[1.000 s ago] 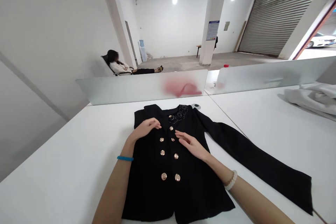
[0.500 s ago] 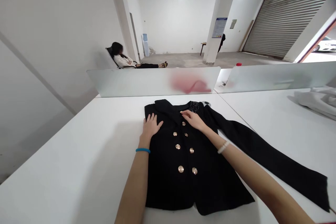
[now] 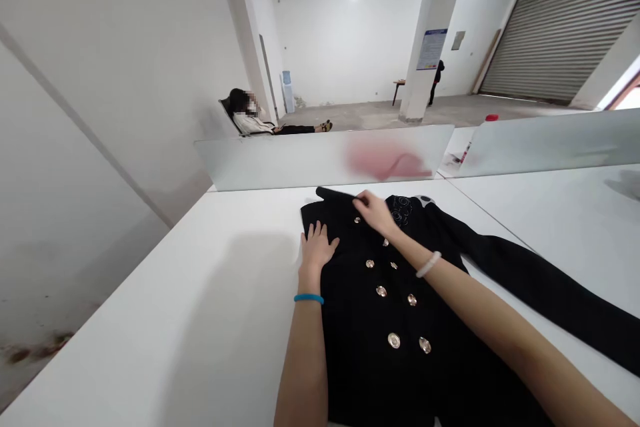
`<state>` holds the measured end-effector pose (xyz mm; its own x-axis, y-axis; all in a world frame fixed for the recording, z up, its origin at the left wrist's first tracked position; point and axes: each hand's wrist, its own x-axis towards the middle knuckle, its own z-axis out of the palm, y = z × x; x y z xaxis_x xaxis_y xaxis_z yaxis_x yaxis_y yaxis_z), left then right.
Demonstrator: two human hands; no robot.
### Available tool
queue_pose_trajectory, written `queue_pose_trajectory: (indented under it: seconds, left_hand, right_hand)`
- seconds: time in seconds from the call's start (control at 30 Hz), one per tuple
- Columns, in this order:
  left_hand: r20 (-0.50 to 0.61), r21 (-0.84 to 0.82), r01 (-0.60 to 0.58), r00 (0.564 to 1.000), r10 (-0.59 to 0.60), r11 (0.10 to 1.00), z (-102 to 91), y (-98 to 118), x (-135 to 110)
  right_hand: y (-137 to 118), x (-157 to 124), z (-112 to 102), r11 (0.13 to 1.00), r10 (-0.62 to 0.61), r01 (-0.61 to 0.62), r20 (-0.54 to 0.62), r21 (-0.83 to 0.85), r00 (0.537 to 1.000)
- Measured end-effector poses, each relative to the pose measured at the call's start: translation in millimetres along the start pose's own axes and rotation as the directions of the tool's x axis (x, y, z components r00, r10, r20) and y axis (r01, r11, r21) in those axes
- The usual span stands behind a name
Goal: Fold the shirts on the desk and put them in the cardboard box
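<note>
A black jacket [image 3: 350, 320] with several gold buttons lies front up on the white table, its collar end away from me. My left hand [image 3: 318, 247] rests flat with spread fingers on its left shoulder area. Up at the neck, my right hand [image 3: 375, 210] pinches the edge of the lapel [image 3: 337, 195], which is raised off the jacket front. A gold button [image 3: 357, 220] shows just below that lifted flap. Swirling trim [image 3: 401, 210] decorates the other collar side. One sleeve [image 3: 530, 267] stretches out to the right; the left sleeve is not visible.
A frosted divider [image 3: 310, 163] runs along the far edge of the white table [image 3: 225, 267], with a blurred pink shape behind it. Beyond it, a person [image 3: 250, 117] reclines in a chair, and another person [image 3: 437, 80] is partly hidden by a pillar [image 3: 417, 93].
My right hand has drawn the lapel up and across to the left, uncovering a button beneath. My left hand still lies flat on the jacket. The camera view has shifted.
</note>
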<state>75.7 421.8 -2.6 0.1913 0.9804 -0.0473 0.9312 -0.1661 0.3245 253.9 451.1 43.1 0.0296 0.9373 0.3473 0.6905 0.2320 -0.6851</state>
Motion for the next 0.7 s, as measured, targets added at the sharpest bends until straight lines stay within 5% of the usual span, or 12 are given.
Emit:
queue_pose_trajectory:
  seconds: [0.1,0.2,0.3,0.4,0.47,0.53,0.6,0.63,0.7]
  left_hand:
    - [0.01,-0.014,0.004,1.0,-0.003,1.0,-1.1,-1.7,0.6]
    - [0.005,-0.022,0.003,1.0,-0.003,1.0,-1.5,-3.7,3.3]
    - [0.003,-0.017,0.002,1.0,-0.002,1.0,-1.1,-6.1,7.6]
    - [-0.009,0.002,-0.003,1.0,0.003,1.0,0.4,-8.4,12.2]
    - [-0.023,0.019,-0.005,1.0,0.005,1.0,1.9,-9.4,14.8]
    - [-0.037,0.036,-0.004,0.999,0.006,0.999,3.3,-10.0,16.5]
    - [-0.048,0.049,-0.003,0.999,0.005,0.999,4.7,-10.1,17.3]
    - [-0.054,0.055,-0.003,0.999,0.006,0.998,5.3,-10.0,17.3]
    - [-0.071,0.065,-0.004,0.997,0.009,0.998,6.6,-9.7,16.7]
  right_hand:
    - [10.9,-29.9,-50.5,0.91,0.202,-0.108,-0.201,0.4,0.958]
    - [29.1,-88.9,-94.1,0.476,0.457,-0.157,-0.09,0.865,0.885]
    - [50.4,-161.6,-118.0,0.179,0.622,-0.325,0.149,0.928,0.769]
    - [59.5,-220.1,-128.9,0.077,0.761,-0.446,0.237,0.892,0.605]
    - [48.2,-243.2,-138.7,0.223,0.783,-0.453,0.119,0.863,0.611]
    - [20.6,-254.7,-155.6,0.566,0.629,-0.408,-0.056,0.716,0.775]
    - [-19.5,-258.9,-178.3,0.895,0.232,-0.169,-0.107,0.412,0.967]
    - [-41.6,-259.6,-189.9,0.965,0.009,0.014,-0.088,0.263,0.996]
    - [-84.2,-260.3,-208.9,0.928,-0.361,0.363,-0.037,0.087,0.932]
